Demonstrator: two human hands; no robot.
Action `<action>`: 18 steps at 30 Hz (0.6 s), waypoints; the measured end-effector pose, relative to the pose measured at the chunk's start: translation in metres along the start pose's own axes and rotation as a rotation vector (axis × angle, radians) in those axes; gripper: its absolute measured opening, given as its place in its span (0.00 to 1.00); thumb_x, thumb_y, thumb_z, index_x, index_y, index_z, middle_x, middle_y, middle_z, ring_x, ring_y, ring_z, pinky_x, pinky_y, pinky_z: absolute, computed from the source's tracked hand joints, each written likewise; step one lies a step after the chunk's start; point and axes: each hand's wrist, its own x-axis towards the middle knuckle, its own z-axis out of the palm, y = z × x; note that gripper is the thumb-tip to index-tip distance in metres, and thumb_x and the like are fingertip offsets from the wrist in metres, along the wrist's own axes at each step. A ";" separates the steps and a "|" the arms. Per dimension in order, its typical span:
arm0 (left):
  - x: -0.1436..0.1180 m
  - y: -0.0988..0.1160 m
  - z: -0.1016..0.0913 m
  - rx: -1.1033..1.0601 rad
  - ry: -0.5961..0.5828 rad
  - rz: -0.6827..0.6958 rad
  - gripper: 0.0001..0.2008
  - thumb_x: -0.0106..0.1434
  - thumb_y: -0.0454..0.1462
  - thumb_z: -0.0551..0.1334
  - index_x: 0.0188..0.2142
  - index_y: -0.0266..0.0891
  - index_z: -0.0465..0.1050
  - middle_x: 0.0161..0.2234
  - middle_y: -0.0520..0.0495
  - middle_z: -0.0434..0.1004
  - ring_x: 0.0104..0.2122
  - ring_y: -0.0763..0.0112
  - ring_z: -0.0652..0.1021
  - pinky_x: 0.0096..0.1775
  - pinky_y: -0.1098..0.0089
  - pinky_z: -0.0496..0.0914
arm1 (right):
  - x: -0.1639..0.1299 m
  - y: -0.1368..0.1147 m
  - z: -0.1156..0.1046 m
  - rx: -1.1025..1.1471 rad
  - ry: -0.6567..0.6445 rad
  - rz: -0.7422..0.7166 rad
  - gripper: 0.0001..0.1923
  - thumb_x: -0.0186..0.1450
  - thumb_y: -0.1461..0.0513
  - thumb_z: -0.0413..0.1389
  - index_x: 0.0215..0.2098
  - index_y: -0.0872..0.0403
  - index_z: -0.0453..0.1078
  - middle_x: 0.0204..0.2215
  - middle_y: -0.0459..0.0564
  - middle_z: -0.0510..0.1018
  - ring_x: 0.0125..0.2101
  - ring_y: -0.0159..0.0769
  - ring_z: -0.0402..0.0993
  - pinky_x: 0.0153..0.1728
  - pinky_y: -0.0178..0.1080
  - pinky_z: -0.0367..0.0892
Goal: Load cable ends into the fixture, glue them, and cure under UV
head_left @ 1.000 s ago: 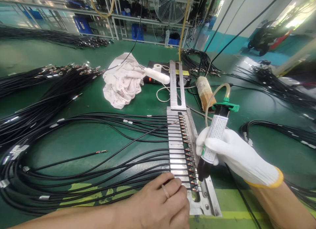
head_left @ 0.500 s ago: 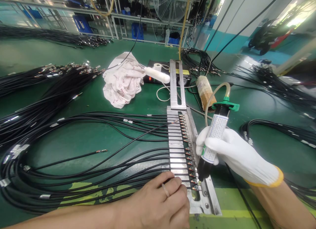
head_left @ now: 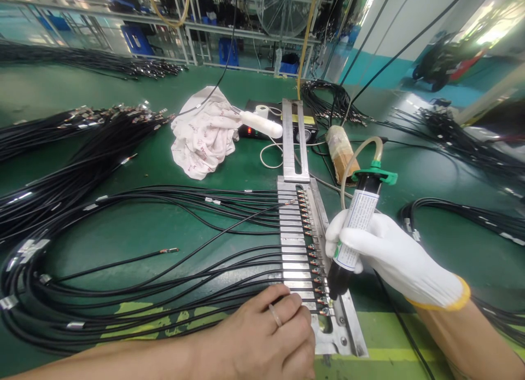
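Observation:
In my gloved right hand [head_left: 381, 249] is a black glue syringe [head_left: 353, 227] with a white label and a green cap, tilted with its tip down over the connector ends [head_left: 322, 300] near the front of a metal fixture [head_left: 295, 276]. A row of black cables [head_left: 246, 257] lies across the fixture, their stripped ends at its right side. My bare left hand [head_left: 283, 325], with a ring on one finger, rests over the nearest cables and the fixture's left front edge. Its fingers are curled together; their tips and anything under them are hidden.
Behind the fixture are a crumpled cloth [head_left: 205, 134], a white-handled tool [head_left: 260, 123] and a black control box [head_left: 309, 131]. A taped block [head_left: 341, 150] lies near the syringe hose [head_left: 346, 175]. Cable bundles [head_left: 74, 145] cover the left; more [head_left: 459, 213] lie right.

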 end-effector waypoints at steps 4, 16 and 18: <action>0.001 0.000 -0.002 -0.011 0.002 0.003 0.12 0.68 0.42 0.63 0.41 0.34 0.74 0.41 0.45 0.74 0.43 0.60 0.74 0.52 0.58 0.70 | -0.001 0.001 -0.001 0.009 -0.001 -0.004 0.23 0.61 0.49 0.64 0.37 0.61 0.70 0.26 0.53 0.72 0.21 0.29 0.65 0.20 0.31 0.62; 0.002 -0.001 -0.001 -0.004 -0.017 0.002 0.12 0.69 0.42 0.63 0.42 0.33 0.74 0.41 0.45 0.74 0.43 0.60 0.74 0.53 0.58 0.69 | -0.001 -0.001 -0.002 -0.039 0.067 -0.044 0.19 0.62 0.50 0.63 0.35 0.60 0.73 0.27 0.54 0.73 0.20 0.29 0.64 0.20 0.32 0.61; 0.002 -0.001 -0.001 -0.007 -0.017 -0.001 0.11 0.70 0.41 0.62 0.42 0.33 0.74 0.42 0.45 0.74 0.44 0.61 0.74 0.54 0.58 0.69 | -0.002 -0.001 -0.002 -0.040 0.051 -0.042 0.19 0.62 0.50 0.63 0.35 0.60 0.73 0.27 0.54 0.73 0.20 0.29 0.64 0.19 0.32 0.61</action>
